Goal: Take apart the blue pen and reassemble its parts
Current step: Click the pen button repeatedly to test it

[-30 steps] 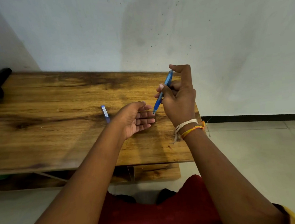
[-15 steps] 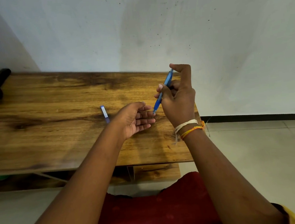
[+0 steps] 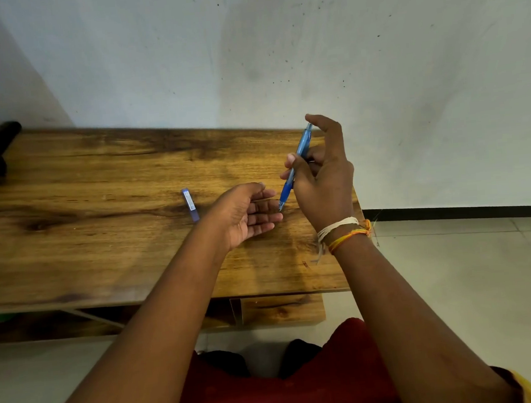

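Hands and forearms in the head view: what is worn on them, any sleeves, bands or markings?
Both forearms are bare, no sleeves showing. The left hand has no band or ring in view. Below the right hand, the wrist carries a wrap of white thread beside an orange and yellow thread band, loose ends hanging.

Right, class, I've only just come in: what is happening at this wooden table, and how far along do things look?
A person holds a blue pen tilted in the right hand, its tip pointing down at the open left hand, which rests palm up on the wooden table. The index finger sits over the pen's top end. The pen looks whole at this moment. A small blue piece lies apart on the table behind the left hand.
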Available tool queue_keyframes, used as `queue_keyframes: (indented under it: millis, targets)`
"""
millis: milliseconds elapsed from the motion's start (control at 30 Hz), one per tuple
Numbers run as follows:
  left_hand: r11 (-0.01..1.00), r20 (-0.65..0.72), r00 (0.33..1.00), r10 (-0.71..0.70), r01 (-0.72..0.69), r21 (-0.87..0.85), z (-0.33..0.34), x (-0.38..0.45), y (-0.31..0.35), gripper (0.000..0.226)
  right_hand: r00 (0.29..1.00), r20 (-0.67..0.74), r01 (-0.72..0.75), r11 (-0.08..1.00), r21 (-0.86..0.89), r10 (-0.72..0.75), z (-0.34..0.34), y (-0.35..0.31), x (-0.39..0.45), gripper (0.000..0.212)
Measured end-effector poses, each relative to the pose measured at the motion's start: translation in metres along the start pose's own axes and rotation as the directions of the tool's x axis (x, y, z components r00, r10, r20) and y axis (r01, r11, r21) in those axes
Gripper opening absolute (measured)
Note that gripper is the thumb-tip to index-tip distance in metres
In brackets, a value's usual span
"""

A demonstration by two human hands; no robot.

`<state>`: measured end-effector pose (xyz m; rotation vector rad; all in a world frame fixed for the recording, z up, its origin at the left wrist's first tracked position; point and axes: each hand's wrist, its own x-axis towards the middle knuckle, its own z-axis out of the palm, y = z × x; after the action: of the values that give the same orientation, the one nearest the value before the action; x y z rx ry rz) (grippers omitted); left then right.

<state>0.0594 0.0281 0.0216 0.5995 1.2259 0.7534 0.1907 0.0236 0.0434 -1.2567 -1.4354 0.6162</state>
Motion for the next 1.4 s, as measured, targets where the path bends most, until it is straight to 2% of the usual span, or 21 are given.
queue_keyframes:
  millis: [167, 400, 600, 800, 1000, 1233, 1400]
  targets:
    - [1.0, 0.002, 1.0, -0.007, 0.007, 0.001, -0.003, 0.001, 0.0, 0.026, 0.998, -0.052, -0.035, 0.998, 0.046, 0.038, 0.0, -0.002, 0.001, 0.04]
    - [1.0, 0.0, 1.0, -0.012, 0.012, -0.002, -0.001, 0.001, -0.003, 0.025, 0.999, 0.009, -0.044, 0.998, 0.052, 0.043, 0.002, 0.004, -0.002, 0.051]
    - [1.0, 0.008, 1.0, -0.015, 0.015, -0.002, -0.001, 0.002, -0.002, 0.026, 0.998, -0.055, -0.018, 0.997, 0.075, 0.022, 0.001, 0.004, 0.001, 0.039]
    - [1.0, 0.006, 1.0, -0.007, 0.007, -0.003, 0.0, 0.002, -0.004, 0.025, 1.0, -0.013, -0.011, 0.999, 0.046, 0.012, 0.001, 0.006, -0.001, 0.048]
    - [1.0, 0.007, 1.0, -0.009, 0.009, -0.004, 0.004, 0.002, -0.002, 0.026, 0.999, -0.026, -0.018, 0.999, 0.051, 0.019, -0.003, 0.007, 0.003, 0.039]
    - [1.0, 0.004, 1.0, -0.012, 0.012, -0.016, 0.007, 0.002, -0.002, 0.025, 1.0, -0.01, -0.024, 0.999, 0.044, 0.024, -0.003, 0.008, 0.001, 0.047]
    - [0.999, 0.003, 1.0, -0.021, 0.021, -0.036, 0.007, 0.003, -0.004, 0.024, 0.999, -0.035, -0.009, 0.998, 0.062, 0.012, -0.004, 0.01, 0.003, 0.038]
